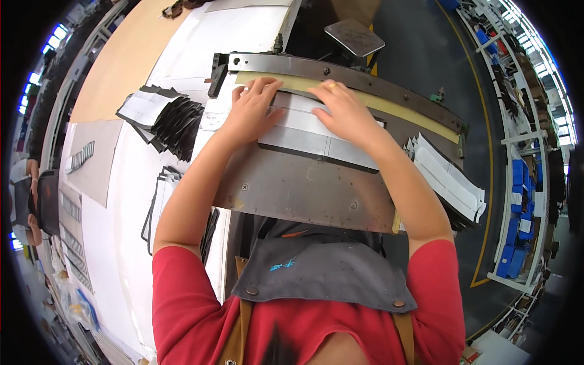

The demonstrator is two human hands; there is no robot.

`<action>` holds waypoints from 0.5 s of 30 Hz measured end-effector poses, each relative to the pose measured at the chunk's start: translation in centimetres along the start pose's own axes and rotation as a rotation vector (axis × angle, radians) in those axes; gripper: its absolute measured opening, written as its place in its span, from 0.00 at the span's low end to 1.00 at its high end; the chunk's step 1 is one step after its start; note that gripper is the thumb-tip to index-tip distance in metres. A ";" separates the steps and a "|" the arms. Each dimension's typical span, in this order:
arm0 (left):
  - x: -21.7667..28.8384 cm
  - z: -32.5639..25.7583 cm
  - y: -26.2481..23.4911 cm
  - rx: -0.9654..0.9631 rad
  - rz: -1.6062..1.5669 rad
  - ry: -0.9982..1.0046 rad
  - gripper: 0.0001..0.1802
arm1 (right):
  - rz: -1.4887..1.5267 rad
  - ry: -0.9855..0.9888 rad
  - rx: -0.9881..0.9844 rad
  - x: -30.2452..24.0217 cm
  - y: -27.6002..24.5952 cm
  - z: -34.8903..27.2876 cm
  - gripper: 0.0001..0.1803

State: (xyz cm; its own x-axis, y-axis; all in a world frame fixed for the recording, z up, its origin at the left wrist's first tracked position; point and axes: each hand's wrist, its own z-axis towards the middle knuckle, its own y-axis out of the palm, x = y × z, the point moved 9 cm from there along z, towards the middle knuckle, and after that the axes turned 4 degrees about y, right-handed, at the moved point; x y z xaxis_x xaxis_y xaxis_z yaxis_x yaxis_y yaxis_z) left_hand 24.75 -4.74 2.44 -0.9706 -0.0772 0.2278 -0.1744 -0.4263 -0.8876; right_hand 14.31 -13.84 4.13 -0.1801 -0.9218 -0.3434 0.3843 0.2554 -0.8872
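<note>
A flat pale panel [297,117] lies on the steel bed [304,190] of a bench machine. In front of it sits a grey metal strip [298,141] with a dark lower edge. My left hand [250,114] rests on the panel's left part, fingers bent toward the yellow strip [389,107] along the machine's bar, thumb apart. Over the panel's right part is my right hand [345,113], fingers stretched to its far edge, thumb apart, a ring on one finger. Both hands press from above; my fingertips partly hide the panel's far edge.
Left of the machine, a fanned stack of black-and-white pieces [159,115] lies on the white table [115,231]. Another pile of pale pieces [447,179] is at the bed's right. Shelving with blue bins [517,225] stands far right. A grey stool-like plate [354,38] is beyond the machine.
</note>
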 end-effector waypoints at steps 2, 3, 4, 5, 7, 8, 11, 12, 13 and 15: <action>0.3 0.2 0.9 -0.133 0.037 0.000 0.23 | 0.077 -0.006 -0.082 -0.3 2.3 1.7 0.15; 0.4 0.3 1.3 -0.200 0.055 -0.002 0.22 | 0.116 -0.009 -0.123 -0.4 3.0 2.2 0.15; 0.8 0.4 1.3 -0.209 0.108 0.019 0.21 | 0.065 -0.023 -0.128 -0.4 3.1 2.2 0.15; 1.2 0.1 1.4 -0.220 0.156 0.033 0.20 | 0.015 -0.040 -0.142 -0.9 3.0 1.9 0.15; 1.6 -0.3 1.4 -0.211 0.234 0.050 0.19 | -0.054 -0.054 -0.126 -0.9 2.6 0.7 0.14; 2.0 -0.3 1.3 -0.183 0.259 0.055 0.19 | -0.082 -0.050 -0.097 -0.3 1.7 -0.3 0.14; 1.9 -0.5 1.2 -0.141 0.246 0.018 0.20 | -0.160 -0.012 -0.128 1.7 -0.8 -3.3 0.12; 1.7 -0.6 1.3 -0.135 0.224 -0.001 0.20 | -0.186 0.009 -0.157 2.4 -1.5 -4.2 0.12; 1.5 -0.7 1.5 -0.135 0.212 -0.016 0.20 | -0.154 0.058 -0.164 3.3 -2.2 -4.8 0.11; 1.2 -0.6 1.5 -0.134 0.196 -0.040 0.20 | -0.089 0.155 -0.169 4.7 -3.2 -5.6 0.10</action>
State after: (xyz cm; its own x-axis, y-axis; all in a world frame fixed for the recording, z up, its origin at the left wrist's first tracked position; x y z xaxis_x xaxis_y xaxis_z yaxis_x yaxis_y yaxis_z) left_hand 23.19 -4.96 1.11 -0.9812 -0.1836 0.0589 -0.0060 -0.2759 -0.9612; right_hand 7.12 -17.38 3.65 -0.3485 -0.8902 -0.2934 0.2062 0.2325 -0.9505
